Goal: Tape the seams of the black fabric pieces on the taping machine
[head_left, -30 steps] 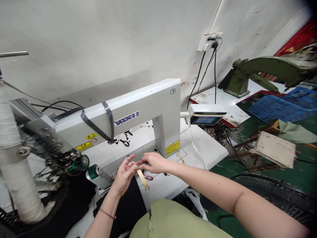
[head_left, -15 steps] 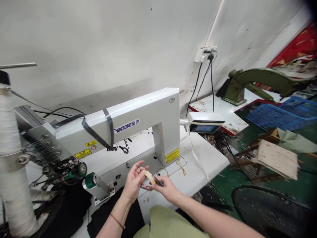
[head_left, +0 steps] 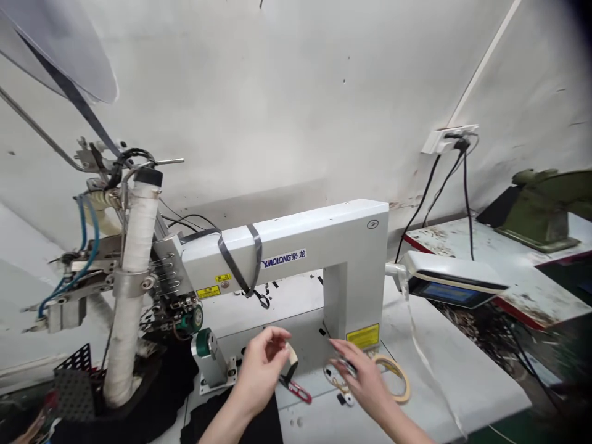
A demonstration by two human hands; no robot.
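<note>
My left hand [head_left: 263, 364] pinches a short piece of cream tape [head_left: 292, 356] in front of the white XIAOLONG machine [head_left: 319, 243]. Just below those fingers, a small red-handled tool [head_left: 298, 391] lies on the white table. My right hand [head_left: 358, 373] has its fingers curled round a small dark metallic item [head_left: 346, 366], too blurred to name. Beside it, partly behind the wrist, is a roll of cream tape [head_left: 406, 385]. Small white discs and yellow thread are near the right fingers.
Black fabric [head_left: 231, 419] lies at the table's front. A wrapped white post [head_left: 127, 327] stands at left. The control screen [head_left: 456, 287] juts out at right, with a green machine [head_left: 541, 213] beyond. Black cables hang from the wall socket [head_left: 446, 140].
The view has swung left. My hands, close together before over the tape piece, are now apart, the right one farther right. The red-handled tool now lies on the table, and the tape roll shows.
</note>
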